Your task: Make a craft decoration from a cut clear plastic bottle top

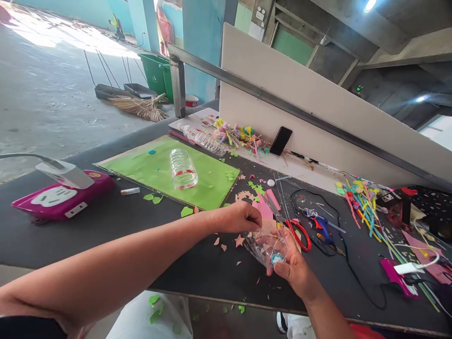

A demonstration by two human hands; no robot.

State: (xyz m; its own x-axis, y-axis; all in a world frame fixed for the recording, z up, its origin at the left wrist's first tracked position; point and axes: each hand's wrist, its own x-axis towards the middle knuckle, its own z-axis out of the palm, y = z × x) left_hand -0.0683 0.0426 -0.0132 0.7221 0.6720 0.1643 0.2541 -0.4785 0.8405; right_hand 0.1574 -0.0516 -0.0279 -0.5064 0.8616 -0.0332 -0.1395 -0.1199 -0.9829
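Note:
My right hand [294, 263] is wrapped round a clear plastic bottle piece [263, 247], which lies tilted over the front of the table. A small blue-and-white spot, perhaps a cap, shows near its lower end. Above its upper edge, my left hand [243, 216] is closed with curled fingers; whatever they pinch is too small or hidden to name. Close behind the hands lie scissors [301, 236] with red handles and pink paper [263, 209]. Beside them are paper stars, one a pink star [239, 240], and green star cut-outs [259, 188].
A blue glue gun [324, 228] with a black cord lies right of the scissors. On a green sheet [141, 165] rests a cut clear bottle [183, 169]. A magenta power strip [63, 195] sits at left, a phone [281, 141] leans behind, and pipe cleaners [363, 207] lie right.

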